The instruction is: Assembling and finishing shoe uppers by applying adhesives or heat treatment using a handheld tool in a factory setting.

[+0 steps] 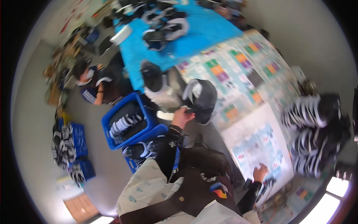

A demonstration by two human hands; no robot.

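A dark cap with a white panel (206,100) is tilted at the near side of a pale cap-shaping stand. My left hand (182,118) is closed at the cap's lower left edge, its fingers on a dark part of it. Another dark cap (151,76) sits on top of the stand (164,96), just left of the held one. My right hand (260,173) hovers over or rests on a white board (246,140) with pale printed sheets; its fingers look apart and nothing shows in them. Blur softens both hands.
Blue crates (105,121) of stacked caps stand at my left. Piled caps (304,112) line the right side. More caps (164,33) lie on a blue-covered table (201,31) ahead, beside a sheet-covered tabletop (209,84). A masked person (95,84) sits at the left.
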